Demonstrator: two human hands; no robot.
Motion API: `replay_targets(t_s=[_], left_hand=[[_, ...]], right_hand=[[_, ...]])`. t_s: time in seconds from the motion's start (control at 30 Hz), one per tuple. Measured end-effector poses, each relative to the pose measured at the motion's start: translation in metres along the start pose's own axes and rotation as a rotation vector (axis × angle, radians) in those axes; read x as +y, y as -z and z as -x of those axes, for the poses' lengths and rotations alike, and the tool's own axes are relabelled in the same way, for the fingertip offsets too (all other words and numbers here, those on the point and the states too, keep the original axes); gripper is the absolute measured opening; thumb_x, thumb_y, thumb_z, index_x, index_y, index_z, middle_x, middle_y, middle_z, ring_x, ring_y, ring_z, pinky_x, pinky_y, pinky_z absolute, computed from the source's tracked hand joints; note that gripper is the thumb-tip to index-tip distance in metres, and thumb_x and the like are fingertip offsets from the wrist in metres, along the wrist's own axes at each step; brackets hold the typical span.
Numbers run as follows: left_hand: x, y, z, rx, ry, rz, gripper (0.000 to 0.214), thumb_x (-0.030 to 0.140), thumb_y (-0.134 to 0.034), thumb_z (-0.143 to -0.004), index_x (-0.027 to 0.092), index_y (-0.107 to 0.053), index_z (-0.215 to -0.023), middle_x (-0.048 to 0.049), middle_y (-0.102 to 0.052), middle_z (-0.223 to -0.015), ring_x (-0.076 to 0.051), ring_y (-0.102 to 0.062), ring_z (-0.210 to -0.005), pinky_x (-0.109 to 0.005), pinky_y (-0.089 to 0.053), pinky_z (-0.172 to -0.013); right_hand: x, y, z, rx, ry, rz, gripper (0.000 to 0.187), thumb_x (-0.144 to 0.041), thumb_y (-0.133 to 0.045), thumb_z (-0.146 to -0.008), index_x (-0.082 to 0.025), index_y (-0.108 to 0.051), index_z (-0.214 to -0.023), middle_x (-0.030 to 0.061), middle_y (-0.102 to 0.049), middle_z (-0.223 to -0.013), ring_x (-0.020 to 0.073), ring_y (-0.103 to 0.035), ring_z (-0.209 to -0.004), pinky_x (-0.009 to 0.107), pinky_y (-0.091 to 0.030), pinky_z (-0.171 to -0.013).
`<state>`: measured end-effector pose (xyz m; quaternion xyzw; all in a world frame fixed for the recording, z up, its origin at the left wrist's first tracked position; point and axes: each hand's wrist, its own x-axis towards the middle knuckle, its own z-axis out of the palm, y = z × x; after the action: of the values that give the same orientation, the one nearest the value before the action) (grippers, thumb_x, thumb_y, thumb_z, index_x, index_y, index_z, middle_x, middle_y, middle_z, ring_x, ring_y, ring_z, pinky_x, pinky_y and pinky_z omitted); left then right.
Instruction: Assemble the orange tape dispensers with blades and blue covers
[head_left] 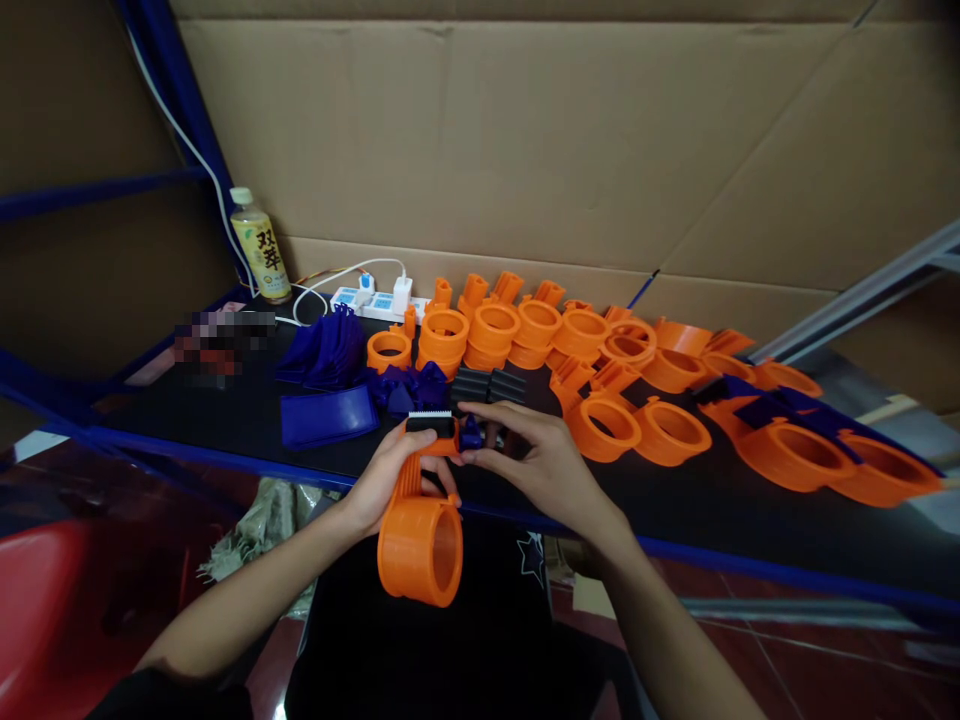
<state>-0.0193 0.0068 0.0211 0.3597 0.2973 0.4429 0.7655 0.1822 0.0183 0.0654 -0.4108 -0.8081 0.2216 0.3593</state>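
Note:
My left hand is closed round the neck of an orange tape-dispenser body, whose ring hangs below the table edge. A black toothed blade piece sits at its top end. My right hand pinches a small purple part against that top end, right beside the blade piece. Both hands are at the near edge of the black table.
Many orange dispenser bodies lie across the table. Purple parts sit as a pile, a flat plate and small bits. Black pieces lie just behind my hands. A drink bottle and power strip stand by the cardboard wall.

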Motion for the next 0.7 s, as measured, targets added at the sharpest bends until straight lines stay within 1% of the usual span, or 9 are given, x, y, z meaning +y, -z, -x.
replay_targets(t_s=[0.13, 0.3, 0.43, 0.57, 0.7], left_hand=[[-0.002, -0.001, 0.0, -0.013, -0.04, -0.038, 0.036, 0.034, -0.064, -0.08, 0.016, -0.05, -0.108, -0.0032, -0.07, -0.071, -0.022, -0.07, -0.056, -0.026, -0.052, -0.049], [-0.006, -0.001, 0.0, 0.02, -0.072, -0.124, 0.035, 0.029, -0.067, -0.076, 0.019, -0.049, -0.104, 0.002, -0.067, -0.065, -0.019, -0.069, -0.054, -0.023, -0.052, -0.05], [-0.01, 0.002, 0.0, 0.034, -0.095, -0.193, 0.03, 0.033, -0.065, -0.081, 0.02, -0.048, -0.102, 0.0027, -0.067, -0.063, -0.019, -0.07, -0.053, -0.024, -0.053, -0.051], [-0.014, 0.004, 0.0, -0.009, -0.136, -0.255, 0.027, 0.037, -0.061, -0.086, 0.021, -0.046, -0.103, 0.002, -0.067, -0.064, -0.019, -0.07, -0.055, -0.024, -0.053, -0.052], [-0.015, 0.004, 0.0, -0.02, -0.152, -0.28, 0.031, 0.04, -0.061, -0.088, 0.02, -0.046, -0.107, 0.0017, -0.067, -0.062, -0.02, -0.071, -0.056, -0.024, -0.052, -0.052]], right_hand=[[0.001, -0.001, 0.002, -0.007, 0.036, 0.042, 0.048, -0.038, -0.073, -0.085, -0.025, -0.065, -0.131, 0.003, -0.066, -0.089, 0.0144, -0.06, -0.072, 0.024, -0.051, -0.06], [-0.002, -0.003, 0.005, -0.036, 0.09, 0.111, 0.045, -0.035, -0.07, -0.088, -0.025, -0.064, -0.132, 0.0074, -0.069, -0.108, 0.0158, -0.064, -0.079, 0.029, -0.057, -0.073], [-0.001, -0.005, 0.007, -0.03, 0.131, 0.15, 0.047, -0.033, -0.071, -0.088, -0.024, -0.062, -0.133, 0.0086, -0.069, -0.109, 0.0172, -0.066, -0.084, 0.031, -0.058, -0.079], [0.0, -0.003, 0.009, -0.037, 0.137, 0.154, 0.049, -0.035, -0.07, -0.088, -0.02, -0.061, -0.135, 0.0079, -0.068, -0.104, 0.0162, -0.065, -0.081, 0.03, -0.058, -0.077], [-0.001, 0.0, 0.01, -0.048, 0.131, 0.181, 0.049, -0.037, -0.07, -0.088, -0.02, -0.062, -0.134, 0.0083, -0.068, -0.104, 0.017, -0.066, -0.081, 0.031, -0.058, -0.078]])
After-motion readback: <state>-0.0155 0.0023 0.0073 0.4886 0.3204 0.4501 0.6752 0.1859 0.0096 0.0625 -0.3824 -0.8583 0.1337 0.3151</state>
